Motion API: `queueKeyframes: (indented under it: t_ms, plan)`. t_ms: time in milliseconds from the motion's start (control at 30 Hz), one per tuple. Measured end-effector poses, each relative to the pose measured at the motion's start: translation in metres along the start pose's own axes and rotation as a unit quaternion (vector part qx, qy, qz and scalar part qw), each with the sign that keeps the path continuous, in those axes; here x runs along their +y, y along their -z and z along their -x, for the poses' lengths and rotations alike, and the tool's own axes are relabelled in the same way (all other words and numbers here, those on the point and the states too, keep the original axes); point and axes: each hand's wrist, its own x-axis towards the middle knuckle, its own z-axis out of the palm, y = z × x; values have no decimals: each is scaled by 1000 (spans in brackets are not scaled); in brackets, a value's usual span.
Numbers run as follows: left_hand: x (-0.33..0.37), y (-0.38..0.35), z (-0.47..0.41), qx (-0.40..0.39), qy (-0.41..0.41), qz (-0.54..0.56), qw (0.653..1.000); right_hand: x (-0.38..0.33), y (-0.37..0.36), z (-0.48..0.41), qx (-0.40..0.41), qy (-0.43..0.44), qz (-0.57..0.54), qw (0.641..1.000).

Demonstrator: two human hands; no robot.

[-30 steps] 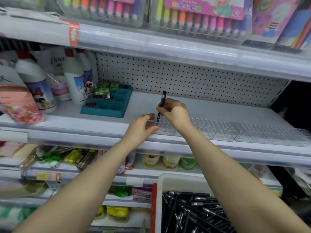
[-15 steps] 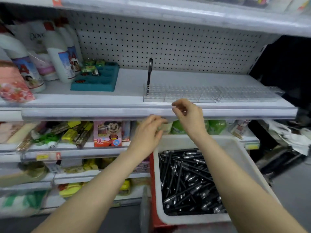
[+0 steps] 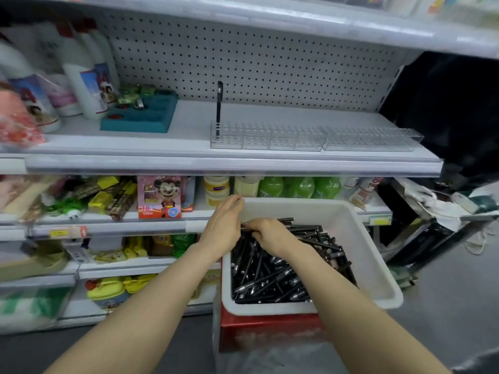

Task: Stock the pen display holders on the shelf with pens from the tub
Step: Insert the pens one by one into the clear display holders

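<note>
**Both hands at the tub, one pen standing on the shelf**

I've got both hands low in the middle of the frame, at the far left corner of the white tub [image 3: 378, 268]. My left hand [image 3: 223, 225] lies over the rim, fingers fairly straight and close together. My right hand [image 3: 271, 235] is on the pile with its fingers curled down into the pens [image 3: 270, 276]. Whether they have pinched one, I can't tell, because the fingertips are hidden.

The risks, as I judge them:
- The pens lie criss-crossed, so lifting one could drag its neighbours up and spill them over the rim.
- The tub sits on a red crate [image 3: 270, 330], and leaning on that corner might tip it.
- The display holders [image 3: 310, 137] are clear plastic, right of centre on the shelf [image 3: 135, 147], and the sockets are hard to see. A pen could easily miss one or knock the standing pen [image 3: 218, 109].

The pens are slim, black and glossy, with silvery tips pointing every which way. There's a deep heap of them, and just one stands upright at the holders' left end. Nearly all the stocking lies ahead.
</note>
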Motion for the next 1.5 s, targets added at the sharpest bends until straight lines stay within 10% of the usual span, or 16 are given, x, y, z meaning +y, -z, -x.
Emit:
queueKeyframes:
  t_ms: [500,867,1200,1500]
  plan:
    - [-1,10,-10,-26,-20,-59,998,48,57,1,38,0,-1,999]
    - [-3,100,-85,212,-62,-15,975,9,150,-48,197,4,-275,941]
    - [-42,121,-160,79,49,46,995,-38,169,-135,344,-30,-357,868]
    - [-57,116,-159,63,25,59,996,-56,159,-179,356,-24,-276,892]
